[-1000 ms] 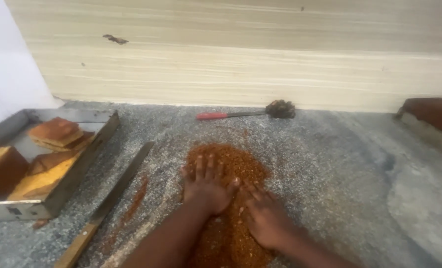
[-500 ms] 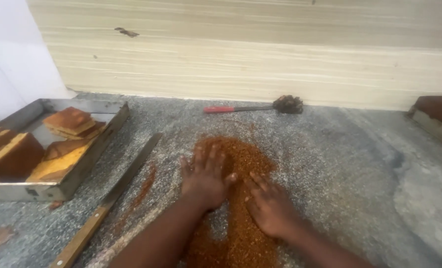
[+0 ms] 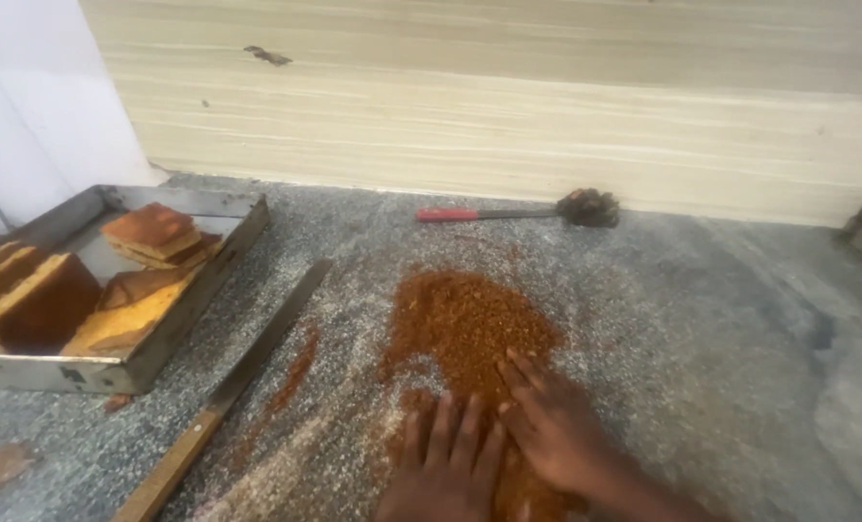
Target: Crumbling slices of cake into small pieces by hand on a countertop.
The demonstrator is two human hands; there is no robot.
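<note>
Crumb pile (image 3: 469, 324), reddish-brown, on speckled grey stone counter (image 3: 701, 319). Left hand (image 3: 445, 474) and right hand (image 3: 552, 430): flat, fingers spread, pressing its near edge, gripping nothing. Left of them: long knife (image 3: 233, 387), metal tray (image 3: 160, 333). Beyond: red-handled brush (image 3: 518, 210), pale wall (image 3: 508, 97).

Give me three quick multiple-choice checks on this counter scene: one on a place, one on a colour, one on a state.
1. Where does the long knife lie?
A. Inside the tray
B. On the counter between the tray and the crumbs
C. Against the wall

2. What colour is the handle of the tool by the wall?
A. Red
B. Blue
C. Green

3. How are the hands placed?
A. Both lifted off the counter
B. One gripping the knife
C. Both flat on the crumbs, fingers spread

Answers:
1 B: the blade runs diagonally between the metal tray and the brown crumb pile.
2 A: the handle is bright red.
3 C: the left hand and right hand press palm-down on the pile.
</note>
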